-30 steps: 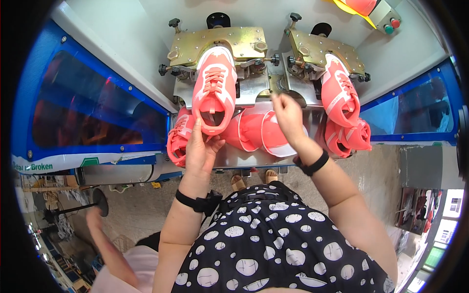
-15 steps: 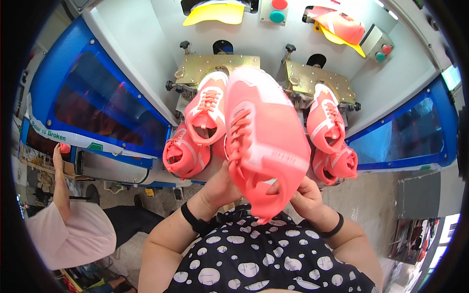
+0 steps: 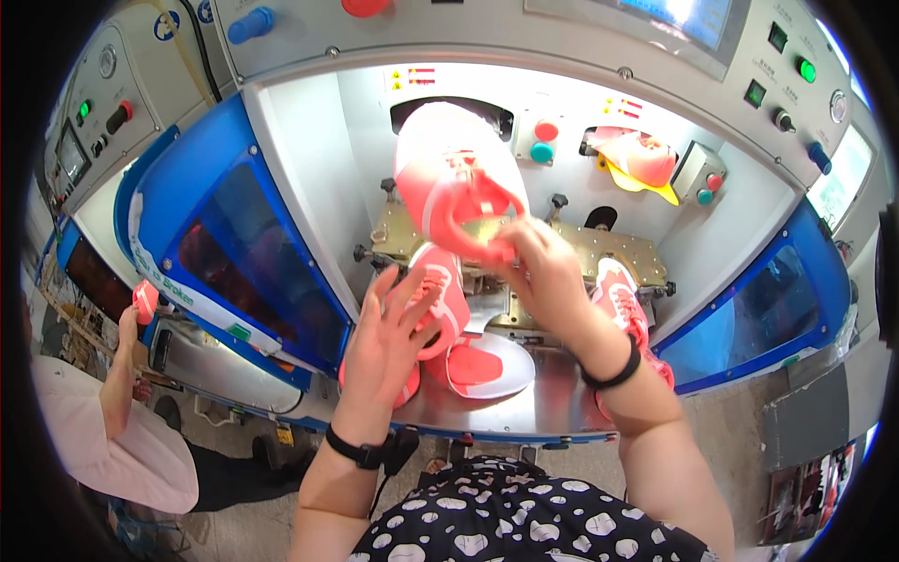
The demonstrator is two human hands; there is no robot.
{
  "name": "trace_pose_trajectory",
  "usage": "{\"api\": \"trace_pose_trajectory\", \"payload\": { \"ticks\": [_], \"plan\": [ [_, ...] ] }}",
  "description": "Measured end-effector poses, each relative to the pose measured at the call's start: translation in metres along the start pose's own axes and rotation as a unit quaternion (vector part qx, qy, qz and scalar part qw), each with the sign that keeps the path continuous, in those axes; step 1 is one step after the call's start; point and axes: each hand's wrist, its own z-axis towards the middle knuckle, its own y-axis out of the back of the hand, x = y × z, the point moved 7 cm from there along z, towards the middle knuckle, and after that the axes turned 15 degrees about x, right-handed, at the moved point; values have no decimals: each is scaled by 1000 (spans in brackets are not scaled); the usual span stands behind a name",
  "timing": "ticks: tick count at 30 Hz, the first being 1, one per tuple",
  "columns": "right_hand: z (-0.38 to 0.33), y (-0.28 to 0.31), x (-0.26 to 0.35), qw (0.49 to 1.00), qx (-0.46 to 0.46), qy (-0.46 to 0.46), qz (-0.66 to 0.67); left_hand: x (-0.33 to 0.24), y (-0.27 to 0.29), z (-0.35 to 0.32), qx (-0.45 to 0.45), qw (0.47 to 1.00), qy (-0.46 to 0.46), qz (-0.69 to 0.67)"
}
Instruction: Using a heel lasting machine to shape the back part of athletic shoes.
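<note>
My right hand is closed on the heel of a coral and white sneaker. Its toe points up toward the opening in the machine's back wall, at the left bay. My left hand has its fingers spread and partly covers a second coral sneaker standing below. Whether it touches that shoe I cannot tell. Beside it, on the metal ledge, lies a flat, rounded white piece with a coral middle, like a shoe sole. Another lace-up sneaker stands at the right bay.
Brass-coloured plates with knobs sit in both bays. A coral shoe on a yellow holder fills the right wall opening, near a button box. Blue-framed doors flank the machine. At left, a co-worker holds a coral item.
The sneaker has gone from close before my chest up and away to the back left. My left hand has let go of it and opened. The view now takes in the upper control panel.
</note>
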Motion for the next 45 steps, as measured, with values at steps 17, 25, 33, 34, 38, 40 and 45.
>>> {"api": "trace_pose_trajectory", "payload": {
  "ticks": [17, 25, 33, 34, 38, 40, 45],
  "plan": [
    [45, -70, -127, 909, -49, -343, -233, -21, 87, -121, -117, 990, 67, 32],
    [-21, -65, -98, 974, -78, -156, -142, 63, 37, -68, 101, 960, 260, 32],
    [-433, -140, 9, 538, -94, -779, 310, 204, 41, -30, 96, 882, 460, 14],
    [-468, -138, 7, 543, -118, -769, 317, 225, 35, -24, 89, 878, 470, 19],
    [-564, -137, -42, 390, -376, -697, 469, 297, 3, 7, 57, 871, 484, 65],
    [-584, -137, -56, 303, -502, -635, 503, 322, -10, 21, 16, 874, 475, 102],
    [-582, -133, -35, 312, -286, -737, 527, 360, -43, 35, 0, 896, 404, 183]
  ]
}}
